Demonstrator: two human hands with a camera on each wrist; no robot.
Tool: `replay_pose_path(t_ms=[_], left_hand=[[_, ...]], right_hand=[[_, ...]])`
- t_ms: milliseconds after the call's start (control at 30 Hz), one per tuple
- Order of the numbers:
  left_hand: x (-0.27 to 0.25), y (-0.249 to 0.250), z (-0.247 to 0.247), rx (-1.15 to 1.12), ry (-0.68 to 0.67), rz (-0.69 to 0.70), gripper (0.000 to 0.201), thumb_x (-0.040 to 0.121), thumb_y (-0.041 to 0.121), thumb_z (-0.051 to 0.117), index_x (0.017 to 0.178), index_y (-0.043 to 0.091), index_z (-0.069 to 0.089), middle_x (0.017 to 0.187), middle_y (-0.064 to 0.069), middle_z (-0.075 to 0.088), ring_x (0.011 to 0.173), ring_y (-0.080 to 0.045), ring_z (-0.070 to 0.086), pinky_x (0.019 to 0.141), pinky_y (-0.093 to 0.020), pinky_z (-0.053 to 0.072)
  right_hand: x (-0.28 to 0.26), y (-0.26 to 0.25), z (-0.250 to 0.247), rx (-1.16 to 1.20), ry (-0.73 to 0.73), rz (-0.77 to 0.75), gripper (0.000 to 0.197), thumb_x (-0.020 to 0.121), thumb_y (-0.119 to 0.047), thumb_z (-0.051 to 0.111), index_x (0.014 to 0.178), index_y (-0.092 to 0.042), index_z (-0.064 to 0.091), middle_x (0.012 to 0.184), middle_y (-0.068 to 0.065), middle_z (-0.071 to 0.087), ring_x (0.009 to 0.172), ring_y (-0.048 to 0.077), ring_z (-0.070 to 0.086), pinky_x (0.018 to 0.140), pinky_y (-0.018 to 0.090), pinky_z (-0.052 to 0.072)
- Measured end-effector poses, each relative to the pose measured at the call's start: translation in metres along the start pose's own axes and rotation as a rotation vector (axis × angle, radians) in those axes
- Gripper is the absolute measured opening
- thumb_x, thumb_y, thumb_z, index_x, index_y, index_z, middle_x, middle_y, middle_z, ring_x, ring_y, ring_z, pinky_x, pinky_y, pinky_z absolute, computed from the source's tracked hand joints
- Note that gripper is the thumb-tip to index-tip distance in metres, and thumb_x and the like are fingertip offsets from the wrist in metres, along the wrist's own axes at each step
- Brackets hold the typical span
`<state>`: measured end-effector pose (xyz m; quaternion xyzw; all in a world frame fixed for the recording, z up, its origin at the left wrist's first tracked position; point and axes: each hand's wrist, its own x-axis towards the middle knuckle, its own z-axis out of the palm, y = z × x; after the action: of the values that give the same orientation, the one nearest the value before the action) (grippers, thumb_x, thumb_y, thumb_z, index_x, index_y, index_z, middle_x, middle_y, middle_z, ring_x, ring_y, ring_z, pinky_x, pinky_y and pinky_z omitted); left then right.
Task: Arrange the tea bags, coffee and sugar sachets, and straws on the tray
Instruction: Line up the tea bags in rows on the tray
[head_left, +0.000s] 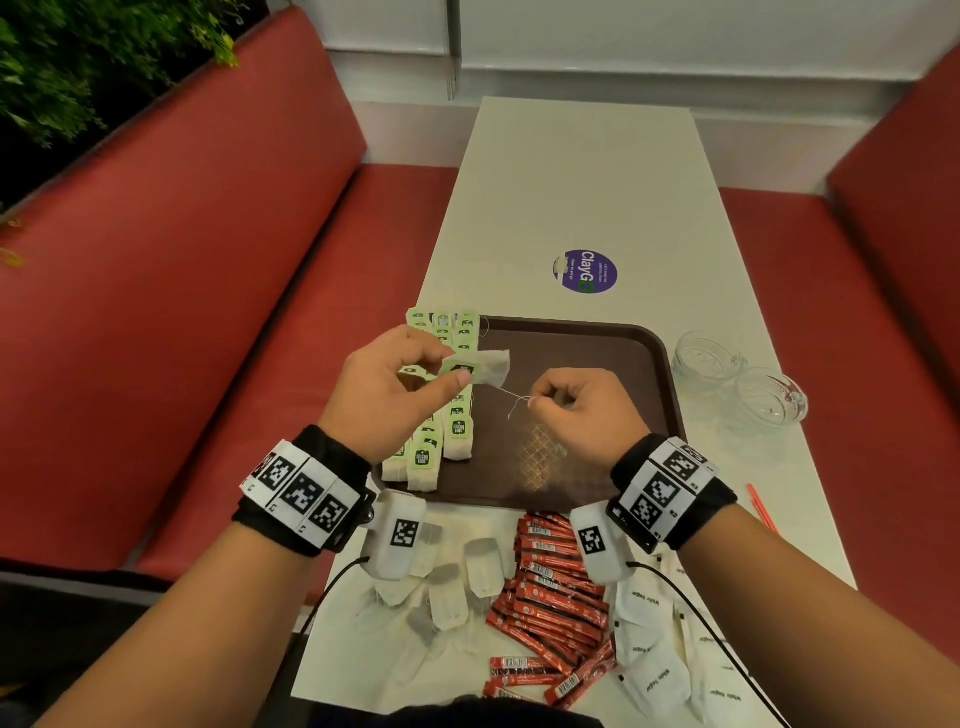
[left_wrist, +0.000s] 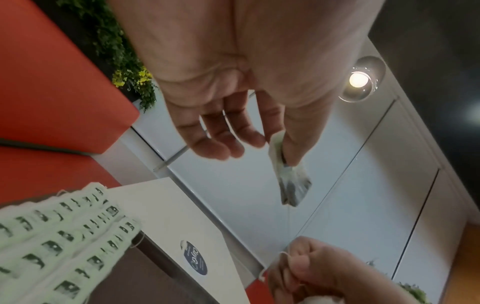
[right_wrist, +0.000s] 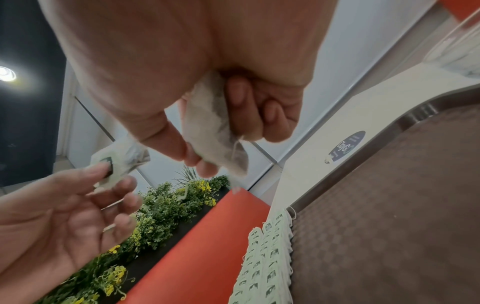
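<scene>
A: What is the biggest thing you see?

B: A long white table (head_left: 566, 171) with red seats on both sides. On it, near the person, sits a brown tray (head_left: 587, 364).

A: What is on the tray?

B: Rows of tea bags with green tags (head_left: 441, 415) lie along its 9 o'clock side. The rest of the tray is bare.

A: What lies off the tray?

B: At 6 o'clock from the tray there is a pile of red sachets (head_left: 550, 597). Loose plain tea bags (head_left: 447, 587) lie at 7 o'clock. White sugar packets (head_left: 654, 654) lie at 5 o'clock. Two glass cups (head_left: 737, 379) stand at 3 o'clock, just beside the tray. A red straw (head_left: 761, 506) pokes out at 4 o'clock.

A: What is the left hand doing?

B: The left hand (head_left: 395, 389) is up over the rows. Its thumb and first finger pinch one tea bag (head_left: 480, 366) by its green tag. The other fingers hang loose.

A: And the right hand?

B: The right hand (head_left: 582, 410) is over the middle of the tray. Its fingers are curled, and the fingertips pinch the thin string (head_left: 511, 397) from that bag. The right wrist view shows another tea bag (right_wrist: 215, 133) tucked in its curled fingers.
</scene>
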<state>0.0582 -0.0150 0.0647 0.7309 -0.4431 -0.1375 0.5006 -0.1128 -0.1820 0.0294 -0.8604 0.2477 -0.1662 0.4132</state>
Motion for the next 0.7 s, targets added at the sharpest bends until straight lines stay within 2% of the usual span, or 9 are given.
replay_pose_path(t_ms=[33,100,200,267,400,533,600,700], left_hand=[[-0.001,0.003,0.001,-0.051,0.004,-0.014,0.011,0.084,0.020,0.079,0.092,0.013,0.075,0.097,0.001,0.071,0.091,-0.014,0.068,0.079,-0.033,0.058],[-0.001,0.007,0.002,-0.122,0.028,-0.068,0.008,0.084,0.014,0.079,0.092,0.012,0.076,0.097,0.001,0.076,0.090,-0.019,0.072,0.082,-0.041,0.060],[0.002,0.008,0.002,-0.144,0.092,-0.126,0.005,0.083,0.015,0.080,0.086,0.014,0.076,0.087,0.002,0.077,0.081,-0.025,0.073,0.076,-0.047,0.061],[0.004,0.007,0.003,-0.098,0.103,-0.120,0.004,0.083,0.015,0.079,0.086,0.017,0.076,0.084,0.003,0.076,0.078,-0.024,0.073,0.074,-0.046,0.061],[0.006,0.007,0.003,-0.065,0.071,-0.112,0.009,0.088,0.013,0.074,0.096,0.018,0.077,0.086,0.005,0.077,0.081,-0.021,0.073,0.077,-0.043,0.060],[0.006,0.011,0.004,-0.166,-0.016,-0.126,0.011,0.094,0.013,0.067,0.104,0.012,0.071,0.082,0.001,0.076,0.075,-0.011,0.070,0.074,-0.030,0.057],[0.004,0.015,0.005,-0.219,-0.092,-0.114,0.012,0.096,0.011,0.064,0.107,0.010,0.069,0.088,0.000,0.077,0.081,-0.010,0.070,0.077,-0.024,0.054],[0.001,0.015,0.008,-0.186,-0.211,-0.118,0.013,0.097,0.012,0.062,0.106,0.021,0.067,0.093,0.005,0.076,0.086,-0.012,0.070,0.084,-0.029,0.055]], right_hand=[[0.000,-0.001,0.000,0.023,-0.021,-0.002,0.024,0.087,-0.016,0.062,0.066,-0.028,0.062,0.058,-0.019,0.057,0.056,0.007,0.055,0.062,0.034,0.051],[-0.001,-0.004,0.001,0.070,-0.050,-0.003,0.027,0.087,-0.014,0.061,0.065,-0.029,0.058,0.058,-0.015,0.056,0.055,0.012,0.056,0.061,0.039,0.053],[-0.001,-0.007,0.002,0.110,-0.055,-0.024,0.019,0.082,-0.022,0.058,0.064,-0.029,0.058,0.059,-0.010,0.057,0.057,0.010,0.054,0.062,0.038,0.052],[-0.001,-0.008,0.001,0.133,-0.049,-0.034,0.014,0.080,-0.025,0.055,0.066,-0.024,0.061,0.062,-0.003,0.060,0.059,0.015,0.055,0.062,0.037,0.051],[0.001,-0.008,-0.001,0.172,-0.026,-0.033,0.015,0.078,-0.022,0.054,0.068,-0.014,0.062,0.067,0.009,0.063,0.060,0.021,0.056,0.061,0.038,0.051],[0.003,-0.004,-0.001,0.168,-0.027,-0.006,0.016,0.079,-0.024,0.054,0.069,-0.015,0.063,0.067,0.010,0.063,0.062,0.029,0.057,0.061,0.040,0.051],[0.003,-0.003,0.000,0.176,-0.052,0.014,0.016,0.083,-0.019,0.057,0.069,-0.017,0.065,0.067,0.009,0.065,0.063,0.030,0.058,0.063,0.040,0.051],[0.003,-0.003,0.000,0.196,-0.086,0.028,0.019,0.089,-0.010,0.063,0.074,-0.016,0.073,0.069,0.005,0.069,0.067,0.028,0.063,0.068,0.039,0.052]])
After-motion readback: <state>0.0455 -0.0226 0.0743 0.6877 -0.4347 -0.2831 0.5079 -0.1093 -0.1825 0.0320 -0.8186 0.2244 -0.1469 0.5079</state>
